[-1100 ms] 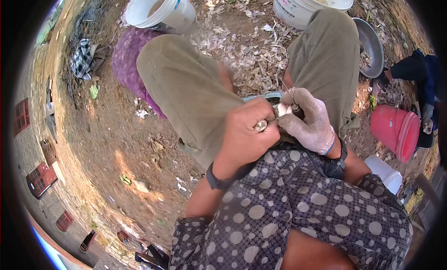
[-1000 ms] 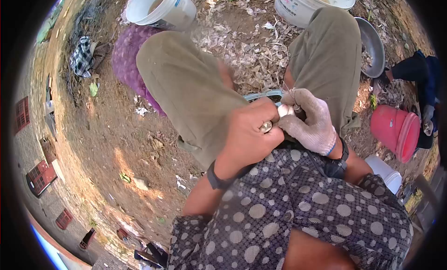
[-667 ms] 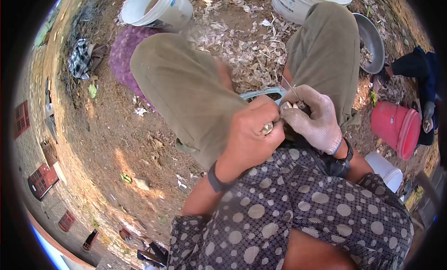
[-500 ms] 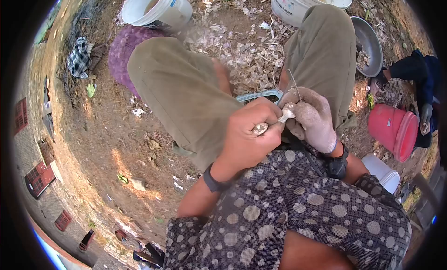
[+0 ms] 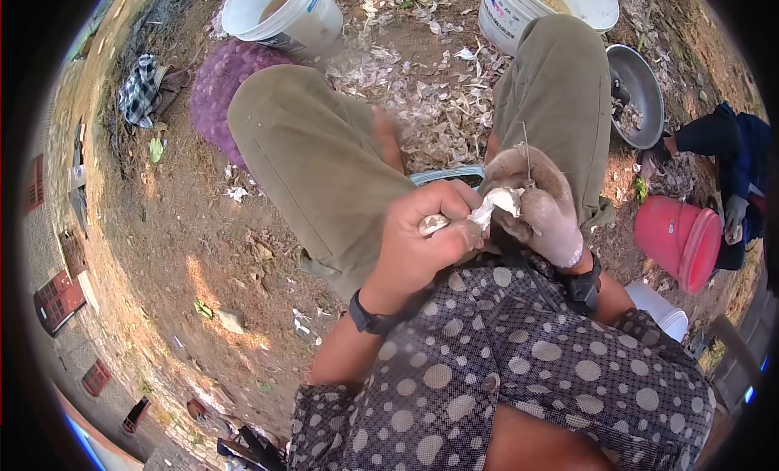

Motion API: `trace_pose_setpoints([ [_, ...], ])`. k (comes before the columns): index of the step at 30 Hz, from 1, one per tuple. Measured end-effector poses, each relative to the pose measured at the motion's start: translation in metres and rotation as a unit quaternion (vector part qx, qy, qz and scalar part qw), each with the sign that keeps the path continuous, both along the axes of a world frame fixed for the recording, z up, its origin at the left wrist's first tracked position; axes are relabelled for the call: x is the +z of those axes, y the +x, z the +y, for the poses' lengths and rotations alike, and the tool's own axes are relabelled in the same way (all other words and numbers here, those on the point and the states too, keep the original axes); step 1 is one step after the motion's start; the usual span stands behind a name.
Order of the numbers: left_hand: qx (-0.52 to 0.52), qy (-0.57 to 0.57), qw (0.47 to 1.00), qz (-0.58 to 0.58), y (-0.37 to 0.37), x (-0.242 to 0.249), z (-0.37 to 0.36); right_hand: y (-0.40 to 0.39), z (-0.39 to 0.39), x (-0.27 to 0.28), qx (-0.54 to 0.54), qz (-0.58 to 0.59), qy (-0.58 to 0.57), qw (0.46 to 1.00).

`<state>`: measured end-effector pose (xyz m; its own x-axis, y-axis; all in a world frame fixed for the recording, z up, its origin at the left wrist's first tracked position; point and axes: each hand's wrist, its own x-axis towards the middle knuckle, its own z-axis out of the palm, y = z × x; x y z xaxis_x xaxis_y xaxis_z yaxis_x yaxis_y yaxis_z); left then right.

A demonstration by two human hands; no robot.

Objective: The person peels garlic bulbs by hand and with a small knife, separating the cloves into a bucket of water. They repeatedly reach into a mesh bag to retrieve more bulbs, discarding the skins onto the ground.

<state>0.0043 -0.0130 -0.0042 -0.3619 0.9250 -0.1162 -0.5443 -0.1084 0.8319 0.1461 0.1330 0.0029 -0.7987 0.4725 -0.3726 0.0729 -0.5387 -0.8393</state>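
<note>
A garlic bulb [image 5: 505, 200], its papery white skin partly torn, is between my two hands in front of my lap. My bare left hand [image 5: 426, 236] is closed around its stem, and a pale end [image 5: 432, 224] shows beside the thumb. My right hand [image 5: 545, 207], in a soiled pale glove, has its fingers curled against the bulb's other side. A thin, pointed metal blade [image 5: 526, 150] sticks up from the gloved fingers; its handle is hidden. Below the hands a light-blue rim [image 5: 446, 176] shows between my legs.
Garlic skins [image 5: 438, 106] litter the ground. White buckets [image 5: 304, 25] [image 5: 507, 21] stand ahead, with a purple mesh sack [image 5: 223, 94] at left. To the right are a metal basin [image 5: 649, 90], a red bucket [image 5: 669, 240], a white bucket [image 5: 661, 309] and another person's gloved hand [image 5: 735, 215].
My left hand has shifted slightly left and turned, and a longer strip of white skin shows between the hands. The blade has tipped more upright.
</note>
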Motion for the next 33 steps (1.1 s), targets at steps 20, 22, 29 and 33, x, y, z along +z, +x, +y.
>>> trace_pose_setpoints([
  [20,-0.024,0.088,0.988,-0.122,-0.003,-0.020,-0.001,0.001,-0.011,-0.031,0.061,0.077,-0.285,0.954],
  [22,0.030,0.055,0.979,-0.193,-0.007,-0.026,-0.004,-0.008,-0.004,-0.037,0.070,0.145,-0.419,0.894],
  [29,0.248,-0.225,0.938,0.086,-0.015,0.012,0.003,-0.014,0.002,-0.039,0.021,0.117,-0.374,0.920],
  [33,0.136,-0.146,0.906,0.373,-0.007,-0.011,0.005,-0.019,0.001,-0.022,0.044,-0.001,-0.174,0.984],
])
